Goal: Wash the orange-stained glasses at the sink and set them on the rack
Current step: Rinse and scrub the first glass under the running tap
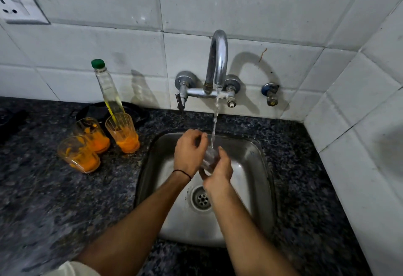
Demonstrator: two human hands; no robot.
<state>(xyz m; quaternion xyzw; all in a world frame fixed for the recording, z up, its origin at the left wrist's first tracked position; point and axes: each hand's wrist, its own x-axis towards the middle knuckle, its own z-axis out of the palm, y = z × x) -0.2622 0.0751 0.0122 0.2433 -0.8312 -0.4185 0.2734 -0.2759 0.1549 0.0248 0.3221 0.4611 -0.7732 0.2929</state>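
A clear glass [209, 156] sits between both my hands over the steel sink [253, 166], right under the running stream from the chrome tap [218, 57]. My right hand [219, 171] grips its lower part from below. My left hand [190, 151] is at its rim, fingers curled over the top. The glass is partly hidden by my fingers. Three orange-stained glasses stand on the dark counter left of the sink: one at the front [77, 153], one behind it [92, 134], one nearest the sink [123, 133].
A tall clear bottle with a green cap [106, 88] stands behind the stained glasses, beside a black round object [139, 110]. The speckled granite counter [54, 199] surrounds the sink. White tiled walls close the back and right. No rack is in view.
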